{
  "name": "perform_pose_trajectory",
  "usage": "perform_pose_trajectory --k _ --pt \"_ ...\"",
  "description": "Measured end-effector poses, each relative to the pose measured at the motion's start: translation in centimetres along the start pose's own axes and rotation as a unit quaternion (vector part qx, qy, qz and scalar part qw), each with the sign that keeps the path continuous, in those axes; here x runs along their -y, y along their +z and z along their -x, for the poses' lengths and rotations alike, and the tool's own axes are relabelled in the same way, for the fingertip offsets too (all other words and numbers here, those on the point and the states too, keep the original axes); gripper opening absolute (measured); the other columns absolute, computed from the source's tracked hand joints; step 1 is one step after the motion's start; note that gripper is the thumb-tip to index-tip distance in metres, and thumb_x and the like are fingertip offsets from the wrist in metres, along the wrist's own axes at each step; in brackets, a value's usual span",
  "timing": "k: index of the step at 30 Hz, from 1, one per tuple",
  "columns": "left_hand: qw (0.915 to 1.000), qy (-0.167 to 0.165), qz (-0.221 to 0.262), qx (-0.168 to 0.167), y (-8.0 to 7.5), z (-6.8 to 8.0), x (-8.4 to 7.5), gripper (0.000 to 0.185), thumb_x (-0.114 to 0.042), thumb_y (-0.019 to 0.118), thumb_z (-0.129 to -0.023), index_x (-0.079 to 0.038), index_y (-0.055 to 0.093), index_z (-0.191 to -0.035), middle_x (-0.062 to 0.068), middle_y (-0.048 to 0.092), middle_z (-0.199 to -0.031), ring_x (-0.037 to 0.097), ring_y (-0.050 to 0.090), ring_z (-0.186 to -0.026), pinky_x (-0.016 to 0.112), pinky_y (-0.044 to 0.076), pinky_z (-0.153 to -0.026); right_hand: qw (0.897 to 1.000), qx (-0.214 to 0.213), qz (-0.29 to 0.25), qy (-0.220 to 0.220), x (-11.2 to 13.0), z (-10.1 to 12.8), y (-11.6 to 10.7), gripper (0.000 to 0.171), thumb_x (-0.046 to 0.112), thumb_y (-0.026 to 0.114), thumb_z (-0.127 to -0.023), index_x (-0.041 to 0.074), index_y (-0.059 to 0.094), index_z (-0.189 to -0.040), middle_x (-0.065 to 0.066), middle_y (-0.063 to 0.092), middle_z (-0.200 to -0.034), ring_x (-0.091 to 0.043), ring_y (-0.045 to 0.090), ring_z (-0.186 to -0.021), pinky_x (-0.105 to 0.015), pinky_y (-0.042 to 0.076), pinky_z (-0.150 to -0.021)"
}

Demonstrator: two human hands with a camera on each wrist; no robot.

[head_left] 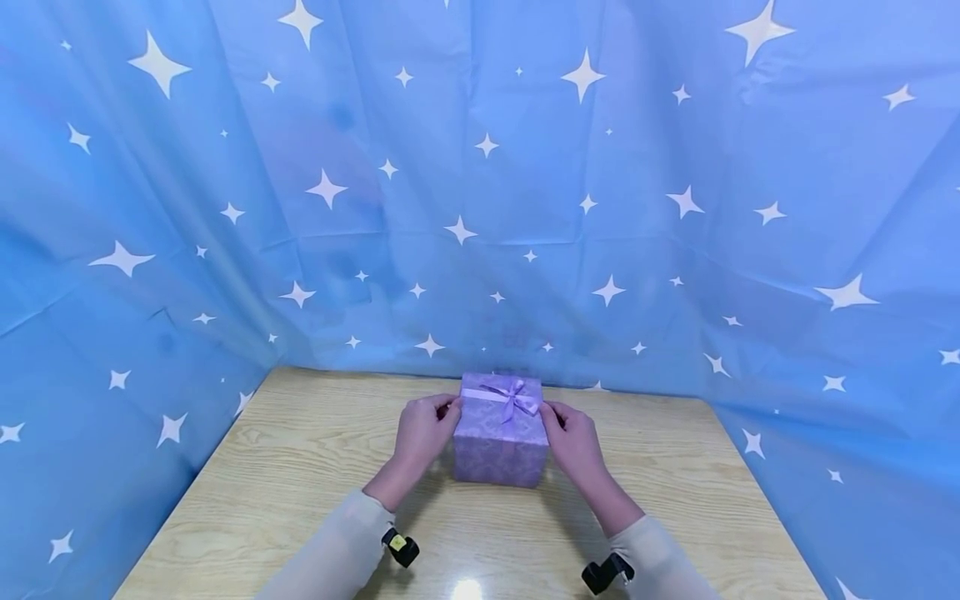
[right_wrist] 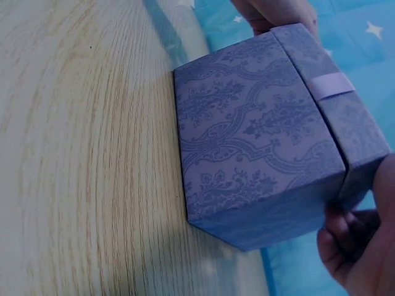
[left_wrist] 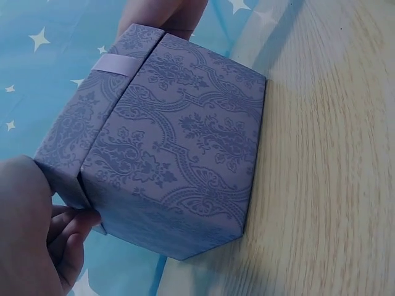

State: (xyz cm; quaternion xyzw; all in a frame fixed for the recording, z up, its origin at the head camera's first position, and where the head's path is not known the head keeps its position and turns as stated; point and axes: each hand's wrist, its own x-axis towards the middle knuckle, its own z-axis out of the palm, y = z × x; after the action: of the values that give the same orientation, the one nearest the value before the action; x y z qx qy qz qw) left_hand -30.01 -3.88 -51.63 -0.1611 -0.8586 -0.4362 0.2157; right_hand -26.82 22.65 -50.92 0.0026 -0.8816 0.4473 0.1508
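A purple gift box [head_left: 500, 461] with a damask pattern stands upright on the table. Its lid [left_wrist: 73, 132] sits on top, with a thin dark seam between lid and body. A lilac ribbon with a bow [head_left: 512, 398] crosses the lid. At the box's left side, my left hand [head_left: 424, 431] holds the lid's edge, thumb on the lid and fingers curled at its lower rim. My right hand [head_left: 576, 440] grips the opposite edge in the same way, its curled fingers [right_wrist: 347, 237] showing just below the lid in the right wrist view.
The light wood-grain table [head_left: 300, 467] reaches back to a blue curtain [head_left: 480, 200] with white stars, which hangs behind and along both sides. The box stands close to the table's far edge. Black wrist cameras [head_left: 606, 573] sit on both sleeves.
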Motion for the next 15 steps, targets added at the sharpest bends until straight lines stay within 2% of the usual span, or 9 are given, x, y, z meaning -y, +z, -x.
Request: perform_pose_trajectory --k 6,10,15 --pt "0.9999 -0.006 -0.002 0.015 -0.07 0.23 -0.19 0.018 -0.023 0.067 -0.097 -0.013 0.081 -0.099 -0.015 0.058 -0.061 0.003 0.048 -0.048 0.025 0.042 -0.047 1.0 0.004 0.013 -0.004 0.04 -0.09 -0.17 0.037 0.037 0.056 -0.105 0.008 0.076 -0.118 -0.005 0.074 -0.099 -0.016 0.062 -0.082 -0.033 0.053 -0.073" --pt "0.9994 0.002 -0.028 0.022 0.06 0.46 -0.04 0.018 -0.023 0.067 -0.097 -0.012 0.081 -0.101 -0.015 0.055 -0.06 0.002 0.047 -0.048 0.024 0.042 -0.049 1.0 0.005 0.026 -0.016 -0.15 0.08 0.1 0.034 0.031 0.057 -0.105 0.006 0.075 -0.118 -0.006 0.073 -0.093 -0.018 0.063 -0.08 -0.034 0.053 -0.07" --pt "0.9983 0.001 -0.045 0.036 0.18 0.78 0.15 0.017 -0.023 0.068 -0.096 -0.013 0.081 -0.101 -0.015 0.056 -0.063 0.003 0.05 -0.054 0.025 0.045 -0.054 0.999 0.009 0.035 -0.024 -0.86 0.51 0.69 0.033 0.027 0.059 -0.104 0.004 0.074 -0.122 -0.009 0.074 -0.11 -0.022 0.068 -0.1 -0.042 0.056 -0.087"
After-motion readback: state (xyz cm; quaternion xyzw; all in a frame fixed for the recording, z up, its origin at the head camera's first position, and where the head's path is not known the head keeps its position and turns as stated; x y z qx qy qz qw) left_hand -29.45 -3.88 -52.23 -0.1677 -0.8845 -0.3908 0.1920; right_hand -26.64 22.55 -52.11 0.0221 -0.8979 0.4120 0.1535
